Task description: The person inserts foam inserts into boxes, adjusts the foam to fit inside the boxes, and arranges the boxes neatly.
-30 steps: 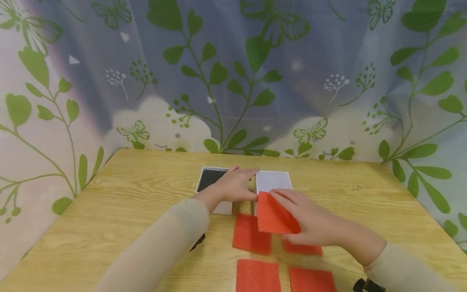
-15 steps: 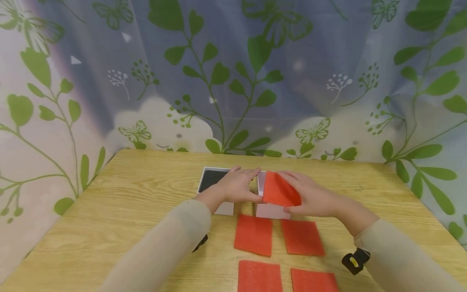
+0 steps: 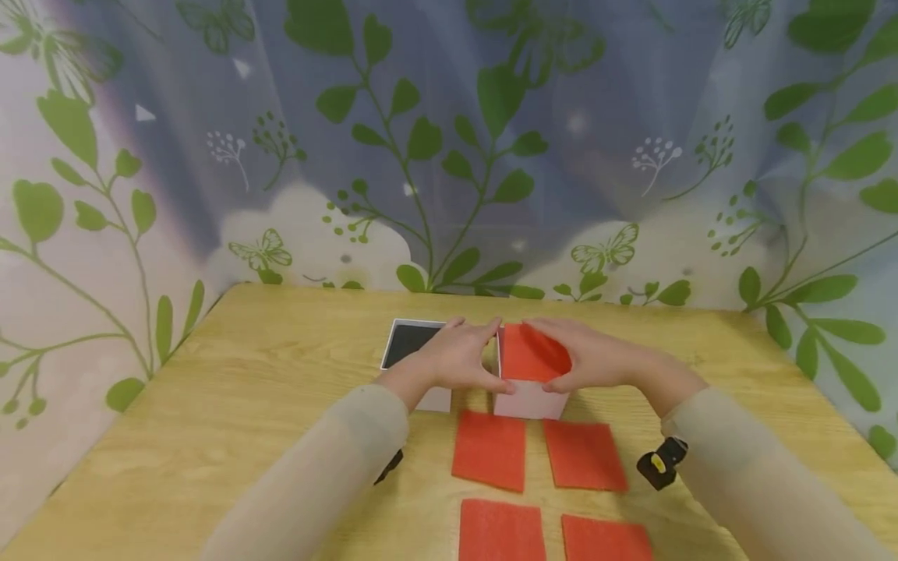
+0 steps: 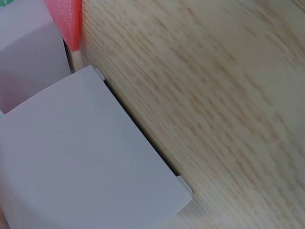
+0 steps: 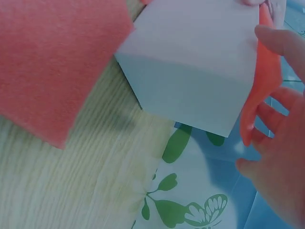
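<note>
A red felt square (image 3: 529, 352), slightly bowed, lies across the open top of the right-hand white box (image 3: 531, 400). My right hand (image 3: 599, 354) holds this square by its right side; in the right wrist view the thumb (image 5: 281, 43) presses the red felt (image 5: 264, 76) at the box's rim. With its thumb at the near wall and its forefinger at the far left corner, my left hand (image 3: 449, 356) grips the same box. The left wrist view shows the near wall of the left-hand white box (image 4: 90, 152) instead, with hardly any of the hand visible.
Left of the hands, the left-hand box has a dark inside (image 3: 409, 343), partly covered by the left hand. Several red felt squares (image 3: 489, 452) lie in two rows on the wooden table (image 3: 281, 405), nearer the body. A leaf-printed curtain (image 3: 449, 156) hangs behind the table.
My right hand has carried the red felt square forward and up from near the other squares onto the box's top. The left hand has stayed at the box.
</note>
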A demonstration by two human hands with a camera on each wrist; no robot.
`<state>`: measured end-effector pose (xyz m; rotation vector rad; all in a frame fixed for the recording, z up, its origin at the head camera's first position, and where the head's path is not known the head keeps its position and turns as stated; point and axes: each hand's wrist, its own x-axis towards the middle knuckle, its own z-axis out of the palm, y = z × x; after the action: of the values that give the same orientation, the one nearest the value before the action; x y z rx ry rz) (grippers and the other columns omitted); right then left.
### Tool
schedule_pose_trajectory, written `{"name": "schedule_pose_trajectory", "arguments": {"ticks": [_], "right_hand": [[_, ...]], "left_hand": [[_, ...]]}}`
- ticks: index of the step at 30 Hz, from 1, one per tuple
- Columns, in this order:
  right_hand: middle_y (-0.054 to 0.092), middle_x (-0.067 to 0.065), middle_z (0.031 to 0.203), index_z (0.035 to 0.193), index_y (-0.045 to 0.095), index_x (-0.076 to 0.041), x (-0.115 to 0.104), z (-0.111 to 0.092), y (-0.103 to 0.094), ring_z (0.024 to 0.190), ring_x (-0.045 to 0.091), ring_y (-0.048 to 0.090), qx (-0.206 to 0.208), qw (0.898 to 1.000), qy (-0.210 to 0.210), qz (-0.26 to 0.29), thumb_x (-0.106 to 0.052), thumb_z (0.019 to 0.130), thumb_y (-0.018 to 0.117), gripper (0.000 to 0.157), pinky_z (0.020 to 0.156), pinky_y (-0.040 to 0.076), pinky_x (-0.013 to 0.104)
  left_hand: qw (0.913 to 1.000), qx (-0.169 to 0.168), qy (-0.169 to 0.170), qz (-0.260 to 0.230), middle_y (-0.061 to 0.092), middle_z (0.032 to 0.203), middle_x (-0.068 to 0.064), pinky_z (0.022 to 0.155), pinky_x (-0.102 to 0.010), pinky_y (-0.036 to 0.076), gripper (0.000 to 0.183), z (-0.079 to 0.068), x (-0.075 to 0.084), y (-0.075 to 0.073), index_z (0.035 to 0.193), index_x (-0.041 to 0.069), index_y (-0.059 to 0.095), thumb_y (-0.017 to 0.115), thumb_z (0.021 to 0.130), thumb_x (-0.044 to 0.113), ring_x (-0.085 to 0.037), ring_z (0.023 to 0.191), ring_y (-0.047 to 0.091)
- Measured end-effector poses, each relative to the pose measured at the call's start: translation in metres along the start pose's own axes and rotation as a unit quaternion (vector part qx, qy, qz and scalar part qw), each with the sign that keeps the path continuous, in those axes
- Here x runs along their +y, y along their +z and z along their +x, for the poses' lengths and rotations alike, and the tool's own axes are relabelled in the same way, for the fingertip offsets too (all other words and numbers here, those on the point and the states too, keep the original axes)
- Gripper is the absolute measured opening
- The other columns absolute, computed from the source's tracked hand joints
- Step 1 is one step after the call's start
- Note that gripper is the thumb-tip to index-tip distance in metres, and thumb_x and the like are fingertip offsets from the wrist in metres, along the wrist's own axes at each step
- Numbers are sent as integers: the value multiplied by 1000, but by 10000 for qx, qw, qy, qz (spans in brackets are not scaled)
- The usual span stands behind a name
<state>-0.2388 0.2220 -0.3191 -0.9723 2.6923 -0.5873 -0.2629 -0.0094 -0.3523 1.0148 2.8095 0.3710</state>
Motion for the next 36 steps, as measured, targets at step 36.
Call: {"name": "schedule_pose_trajectory", "arguments": {"ticks": [36], "right_hand": [[27,14,149,147,27,-9,13,15,19,131,35,27,354,9969,238,659,-49,69,78,102,96,36,53]], "left_hand": [[10000,18,-27,-17,45,140,-1,113,-40,7,110,0,0,0,150,9,14,58,72,72,-11,123,46]]}}
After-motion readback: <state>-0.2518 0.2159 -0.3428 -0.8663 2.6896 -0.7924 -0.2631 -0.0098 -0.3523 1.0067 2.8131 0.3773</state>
